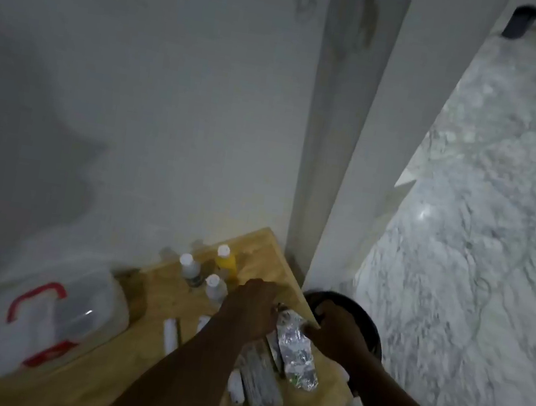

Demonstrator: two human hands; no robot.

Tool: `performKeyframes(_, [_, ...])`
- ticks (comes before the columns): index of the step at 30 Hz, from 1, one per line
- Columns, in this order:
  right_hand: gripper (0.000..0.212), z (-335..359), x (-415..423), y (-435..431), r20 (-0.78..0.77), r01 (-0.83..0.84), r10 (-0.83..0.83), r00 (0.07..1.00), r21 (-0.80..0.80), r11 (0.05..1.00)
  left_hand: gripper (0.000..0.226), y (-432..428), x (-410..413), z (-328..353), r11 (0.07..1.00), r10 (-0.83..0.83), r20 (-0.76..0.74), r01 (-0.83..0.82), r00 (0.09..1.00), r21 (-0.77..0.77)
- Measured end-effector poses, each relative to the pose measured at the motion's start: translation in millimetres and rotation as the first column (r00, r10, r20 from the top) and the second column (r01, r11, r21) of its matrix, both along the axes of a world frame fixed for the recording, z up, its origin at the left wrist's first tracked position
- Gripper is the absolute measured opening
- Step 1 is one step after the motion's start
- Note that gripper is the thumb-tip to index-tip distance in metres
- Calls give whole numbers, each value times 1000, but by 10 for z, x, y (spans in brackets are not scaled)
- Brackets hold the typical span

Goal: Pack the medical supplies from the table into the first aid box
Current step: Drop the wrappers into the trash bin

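A closed, translucent first aid box [90, 308] with red clasps sits at the left of the wooden table [150, 293]. Three capped bottles [190, 271] stand mid-table. The left hand [250, 307] curls down over the top end of a foil blister strip [297, 351]; blur hides whether it pinches. The strip looks light, crinkly and slippery, best pinched by an edge. The right hand [341, 330] curls at the table's edge, its grip unclear.

Dim, motion-blurred — warped edges
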State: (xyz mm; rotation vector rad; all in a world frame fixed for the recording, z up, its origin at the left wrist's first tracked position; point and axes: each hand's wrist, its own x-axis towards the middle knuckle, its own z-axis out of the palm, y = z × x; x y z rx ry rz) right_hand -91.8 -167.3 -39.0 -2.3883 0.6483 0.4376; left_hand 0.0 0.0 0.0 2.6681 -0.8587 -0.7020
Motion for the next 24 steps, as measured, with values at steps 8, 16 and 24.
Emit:
performKeyframes(8, [84,-600,-68,13,35,132,-133,990,44,990,41,-259,-19,-417,963,-68,100,39,993,265])
performKeyframes(16, [36,-417,-61,-361,92,210,-226,970,160,965,22,-471,142,-350,988,73,92,-85,993,131])
performKeyframes(24, [24,-304,-208,-1269,223,674,-748,625,329,661,19,-1299,373,-110,993,68,108,-57,992,-101])
